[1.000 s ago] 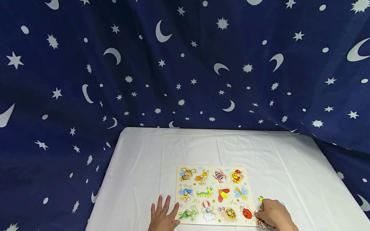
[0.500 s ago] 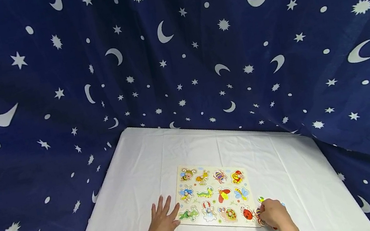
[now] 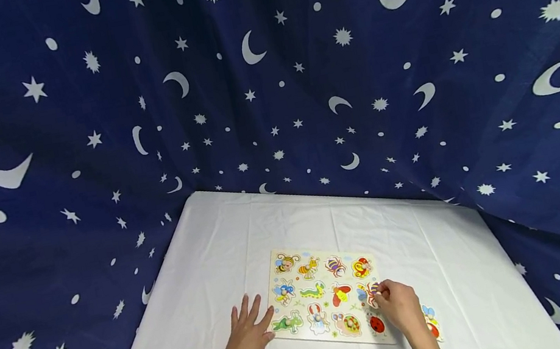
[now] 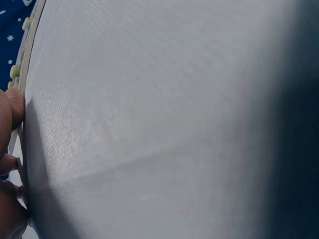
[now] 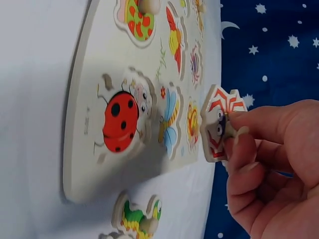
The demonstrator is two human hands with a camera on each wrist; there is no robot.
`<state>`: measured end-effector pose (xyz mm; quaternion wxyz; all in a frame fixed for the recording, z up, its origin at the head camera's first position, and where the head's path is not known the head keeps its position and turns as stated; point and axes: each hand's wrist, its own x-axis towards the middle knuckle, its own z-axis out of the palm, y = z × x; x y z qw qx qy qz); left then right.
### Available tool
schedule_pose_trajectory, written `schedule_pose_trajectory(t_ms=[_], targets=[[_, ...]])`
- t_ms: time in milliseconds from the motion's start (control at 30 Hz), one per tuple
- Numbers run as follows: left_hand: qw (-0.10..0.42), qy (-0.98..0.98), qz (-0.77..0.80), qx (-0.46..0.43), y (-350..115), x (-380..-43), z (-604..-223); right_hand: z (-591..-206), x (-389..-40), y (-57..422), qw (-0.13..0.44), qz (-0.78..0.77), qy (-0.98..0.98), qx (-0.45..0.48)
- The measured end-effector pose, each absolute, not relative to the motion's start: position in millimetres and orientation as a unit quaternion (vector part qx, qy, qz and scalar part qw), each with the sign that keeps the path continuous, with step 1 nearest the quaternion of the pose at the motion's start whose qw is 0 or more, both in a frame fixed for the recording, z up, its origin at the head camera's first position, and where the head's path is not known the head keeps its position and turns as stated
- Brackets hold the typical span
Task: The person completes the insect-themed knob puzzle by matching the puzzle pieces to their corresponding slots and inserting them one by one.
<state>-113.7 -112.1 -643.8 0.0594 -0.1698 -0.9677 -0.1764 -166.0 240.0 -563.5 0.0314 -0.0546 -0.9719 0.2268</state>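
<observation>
The left hand (image 3: 248, 334) is resting, fingers spread, by the puzzle board's (image 5: 89, 179) left edge. Over the board's right side, the spider piece (image 5: 219, 114) is tilting eyes-left in the right wrist view, its long axis seemingly running upright there; the right hand (image 3: 401, 305) is pinching it at its fingertips.

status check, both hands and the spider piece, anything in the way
Left hand spread at left edge of puzzle board. Right hand pinching spider piece, over the board's right side. Printed spider spot uncovered, no obstruction seen.
</observation>
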Motion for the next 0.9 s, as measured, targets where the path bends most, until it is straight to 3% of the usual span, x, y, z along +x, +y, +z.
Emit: schedule_pose_trajectory(t_ms=[567, 900], targets=[[0.085, -0.964, -0.179, -0.175, -115, -116, -643, -575, -175, 219, 0.064, 0.262, -0.963, -0.01], [0.071, -0.966, -0.177, -0.177, -112, -114, -646, -584, -182, 205, 0.077, 0.267, -0.961, -0.01]])
